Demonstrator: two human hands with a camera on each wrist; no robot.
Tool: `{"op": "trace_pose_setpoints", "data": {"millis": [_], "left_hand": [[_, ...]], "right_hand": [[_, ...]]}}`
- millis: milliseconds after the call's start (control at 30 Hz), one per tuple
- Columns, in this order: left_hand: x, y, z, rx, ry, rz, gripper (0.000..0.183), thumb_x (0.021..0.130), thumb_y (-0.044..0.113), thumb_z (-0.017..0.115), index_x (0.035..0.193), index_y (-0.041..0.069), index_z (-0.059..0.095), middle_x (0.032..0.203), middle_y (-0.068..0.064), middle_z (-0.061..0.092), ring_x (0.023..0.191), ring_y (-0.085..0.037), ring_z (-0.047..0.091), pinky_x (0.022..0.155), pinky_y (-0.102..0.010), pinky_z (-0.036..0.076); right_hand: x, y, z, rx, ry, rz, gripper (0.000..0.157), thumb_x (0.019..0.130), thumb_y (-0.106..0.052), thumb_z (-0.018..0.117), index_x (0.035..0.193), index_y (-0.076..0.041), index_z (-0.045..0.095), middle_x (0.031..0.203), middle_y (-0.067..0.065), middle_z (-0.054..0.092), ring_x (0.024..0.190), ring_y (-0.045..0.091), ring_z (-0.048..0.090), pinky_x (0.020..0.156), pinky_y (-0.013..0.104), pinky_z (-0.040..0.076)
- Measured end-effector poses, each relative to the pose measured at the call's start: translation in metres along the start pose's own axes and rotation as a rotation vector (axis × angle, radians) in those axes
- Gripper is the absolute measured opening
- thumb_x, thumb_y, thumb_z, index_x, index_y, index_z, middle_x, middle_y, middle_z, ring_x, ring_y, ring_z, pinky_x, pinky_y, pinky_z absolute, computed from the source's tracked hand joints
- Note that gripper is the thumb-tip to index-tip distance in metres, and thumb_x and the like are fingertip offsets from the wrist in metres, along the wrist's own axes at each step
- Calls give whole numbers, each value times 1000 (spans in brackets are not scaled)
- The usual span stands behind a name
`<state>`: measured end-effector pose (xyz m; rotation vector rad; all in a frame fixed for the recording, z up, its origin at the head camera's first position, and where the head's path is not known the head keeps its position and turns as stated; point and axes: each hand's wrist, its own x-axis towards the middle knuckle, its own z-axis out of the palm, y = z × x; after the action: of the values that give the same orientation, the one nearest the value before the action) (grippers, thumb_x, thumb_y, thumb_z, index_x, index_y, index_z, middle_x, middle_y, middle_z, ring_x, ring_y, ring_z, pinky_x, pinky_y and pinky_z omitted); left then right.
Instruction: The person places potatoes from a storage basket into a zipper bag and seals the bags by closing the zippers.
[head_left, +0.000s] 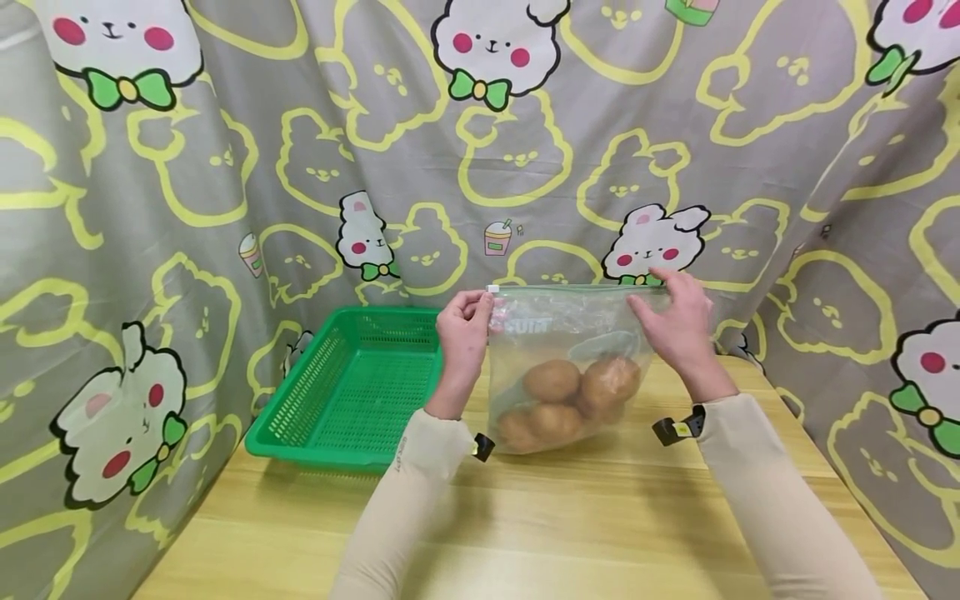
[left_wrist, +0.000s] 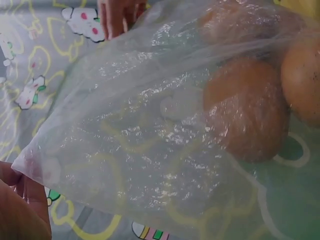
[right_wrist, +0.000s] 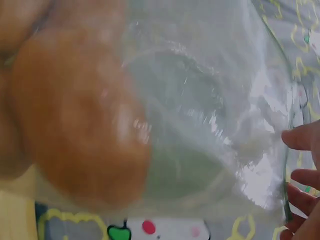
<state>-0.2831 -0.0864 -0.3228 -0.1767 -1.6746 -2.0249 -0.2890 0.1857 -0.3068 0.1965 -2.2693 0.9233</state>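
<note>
A clear zip bag (head_left: 517, 346) hangs upright just above or on the table, with several brown potatoes (head_left: 553, 381) in its lower part. My left hand (head_left: 462, 337) pinches its upper left corner, right beside the white zip slider (head_left: 492, 288). At the upper right corner, my right hand (head_left: 681, 329) holds the bag edge between thumb and fingers. The left wrist view shows the pinched corner of the bag (left_wrist: 125, 130) and a speckled potato (left_wrist: 302, 80). In the right wrist view, the thumb touches the bag's top edge, near a large blurred potato (right_wrist: 82, 115).
On the left of the wooden table (head_left: 525, 533) stands a green plastic basket (head_left: 322, 457) with perforated sides and nothing visible inside. A grey curtain (head_left: 420, 167) with rabbit prints hangs close behind the table and along both sides.
</note>
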Motion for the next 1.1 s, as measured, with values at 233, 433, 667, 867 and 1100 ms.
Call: {"op": "trace_pose_setpoints", "data": {"millis": [233,433,667,867,1100], "left_hand": [[-4,0,8,34,-8,3,19,91,14,65,95,-4,66,81,-10,68,61,-9,59,50,-20,49],[-9,-1,15,67,-37,42,14,90,13,64,90,0,65,77,-5,64,64,-9,56,49,-20,46],[-15,0,21,61,-83,51,16,90,12,65,90,-5,65,78,-3,58,63,-9,52,50,-19,45],[-18,5,26,96,-92,77,18,89,8,65,91,-9,65,75,-8,58,61,-7,50,49,-17,45],[-18,1,28,114,-68,86,17,89,12,67,88,-6,66,71,-2,57,60,-8,49,51,-18,41]], "right_hand": [[1,-26,15,-39,-9,-239,36,82,-14,73,113,1,64,123,18,53,119,37,42,104,54,9],[1,-52,29,39,-99,-322,33,84,-14,71,114,1,65,114,18,60,111,34,49,101,55,18],[5,-81,46,134,-194,-392,19,89,-12,65,104,-2,70,98,10,68,95,27,59,91,50,28],[7,-89,57,155,-241,-420,14,92,-12,62,94,-3,73,90,8,69,82,24,63,85,49,32],[5,-89,58,149,-273,-397,12,93,-13,61,87,-6,70,83,5,65,72,20,58,86,50,28]]}}
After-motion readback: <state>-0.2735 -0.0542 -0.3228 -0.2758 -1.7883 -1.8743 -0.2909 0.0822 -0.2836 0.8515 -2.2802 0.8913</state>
